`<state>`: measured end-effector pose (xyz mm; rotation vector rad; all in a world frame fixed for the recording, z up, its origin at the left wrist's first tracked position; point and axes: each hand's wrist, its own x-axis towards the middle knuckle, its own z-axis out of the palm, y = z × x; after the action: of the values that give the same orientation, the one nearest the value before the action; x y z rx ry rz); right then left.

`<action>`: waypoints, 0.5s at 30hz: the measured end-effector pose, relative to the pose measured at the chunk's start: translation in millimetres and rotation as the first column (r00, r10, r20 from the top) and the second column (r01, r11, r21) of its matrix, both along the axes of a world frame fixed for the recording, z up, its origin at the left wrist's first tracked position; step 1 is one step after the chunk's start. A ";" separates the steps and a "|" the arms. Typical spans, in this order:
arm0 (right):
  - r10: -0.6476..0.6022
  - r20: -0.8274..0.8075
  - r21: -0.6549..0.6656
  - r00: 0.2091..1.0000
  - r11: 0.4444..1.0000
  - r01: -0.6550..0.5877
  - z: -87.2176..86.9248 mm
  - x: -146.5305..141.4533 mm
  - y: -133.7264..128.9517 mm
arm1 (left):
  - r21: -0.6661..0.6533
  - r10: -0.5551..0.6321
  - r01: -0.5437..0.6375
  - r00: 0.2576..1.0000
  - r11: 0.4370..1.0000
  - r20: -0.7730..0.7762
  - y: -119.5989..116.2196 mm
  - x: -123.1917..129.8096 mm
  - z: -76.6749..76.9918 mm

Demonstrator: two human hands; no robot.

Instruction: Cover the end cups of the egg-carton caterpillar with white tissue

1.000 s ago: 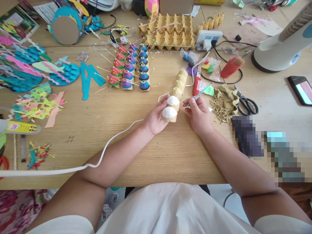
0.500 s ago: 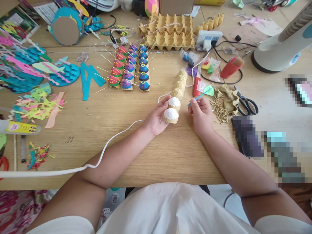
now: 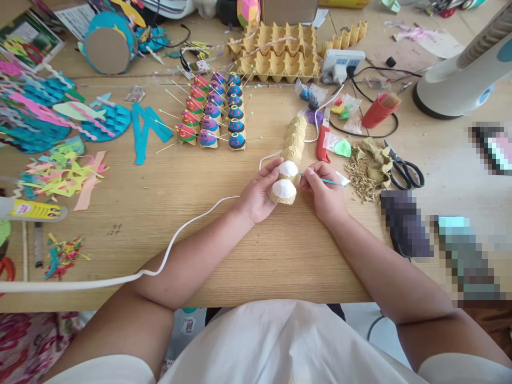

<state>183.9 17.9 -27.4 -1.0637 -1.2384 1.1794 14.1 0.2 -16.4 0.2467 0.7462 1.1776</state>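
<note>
My left hand (image 3: pixel 258 197) is closed around the near end of a strip of egg carton cups (image 3: pixel 295 141). The strip points away from me, tilted slightly right. Its two nearest cups carry smooth white caps (image 3: pixel 284 188); the farther ones are bare tan cardboard. In my right hand (image 3: pixel 326 192) a thin blue stick (image 3: pixel 333 183) is pinched between thumb and fingers. The stick's left tip is close beside the second cup; whether it touches is unclear. A small white patch (image 3: pixel 343 179) shows near the stick's right end, and I cannot tell what it is.
Painted carton strips with pins (image 3: pixel 212 109) stand left of centre. Past the strip lie a red-handled cutter (image 3: pixel 323 144) and clay packets (image 3: pixel 346 109). Scissors (image 3: pixel 406 170) and carton scraps (image 3: pixel 368 165) are at right. A white cable (image 3: pixel 172 242) crosses my left forearm.
My right hand has moved left, closer to the carton strip. The blue stick has turned, so its left tip now reaches the strip's side. The strip has shifted slightly in my left hand.
</note>
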 end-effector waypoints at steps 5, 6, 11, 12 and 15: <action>-0.016 -0.035 0.009 0.999 1.000 0.017 1.9 0.2 0.0 | 0.022 -0.002 0.002 1.000 1.000 -0.010 -1.9 1.2 1.2; -0.015 -0.028 0.006 1.000 1.000 0.015 2.6 0.0 -0.2 | 0.026 -0.006 0.006 1.000 1.000 -0.013 -2.2 1.2 1.4; 0.048 0.013 -0.025 0.999 0.999 -0.048 5.7 -1.5 -0.9 | 0.033 -0.020 0.020 1.000 0.999 -0.002 -2.7 0.9 -0.4; 0.061 0.019 -0.037 0.998 0.998 -0.060 5.7 -1.7 -0.8 | 0.033 -0.022 0.022 1.000 0.999 0.003 -2.8 0.9 -0.9; 0.078 0.027 -0.070 0.997 0.995 -0.076 3.9 -1.7 -0.1 | 0.032 -0.032 0.031 0.999 0.999 0.011 -3.3 1.4 -1.6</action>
<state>182.1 17.8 -23.5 -1.0958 -1.2788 1.2772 15.5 -3.1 -18.1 0.2771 0.7111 1.1610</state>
